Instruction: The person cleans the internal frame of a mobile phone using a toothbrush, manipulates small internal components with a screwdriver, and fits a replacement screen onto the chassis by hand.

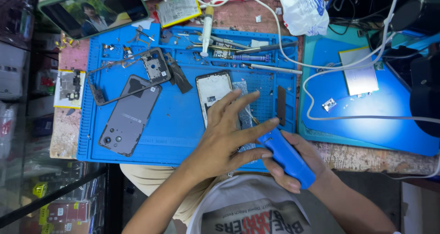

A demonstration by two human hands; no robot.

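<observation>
desk [362, 158]: worn surface under everything, bare strip at lower right of frame; crowded, little spare room, so anything nudged could slide off the near edge.
blue work mat [174, 137]: centre-left, carries most loose parts; small screws and clips in its upper trays could scatter if bumped.
second blue mat [394, 124]: right side, lit bright; a silver flat part [360, 75] and a small board [328, 104] lie on it.
tablet [94, 7]: upper left, screen on, tilted; well apart from the hands, low risk.
white cable [316, 69]: loops from the top of frame across both mats; a sleeve or wrist catching it could drag the small board.
grey back cover [128, 117]: lying flat left of centre, camera holes toward lower left; apart from the hands.
phone frame [126, 75]: above the cover, partly overlapping it; thin, likely bends easily.
opened phone [213, 94]: centre, upright in frame, just beyond the left fingertips; bare inside faces up, so a slip of the tool could scratch it.
left hand [229, 137]: open, fingers spread, palm down over the mat, fingertips touching the blue tool; it hides what lies beneath.
right hand [293, 165]: closed round the blue tool.
blue tool [286, 158]: lower centre-right, tip aimed up-left toward the phone; cannot tell tip type, a slip toward the left fingers looks the main hazard.
syringe [207, 30]: upper centre, upright across the tray.
</observation>
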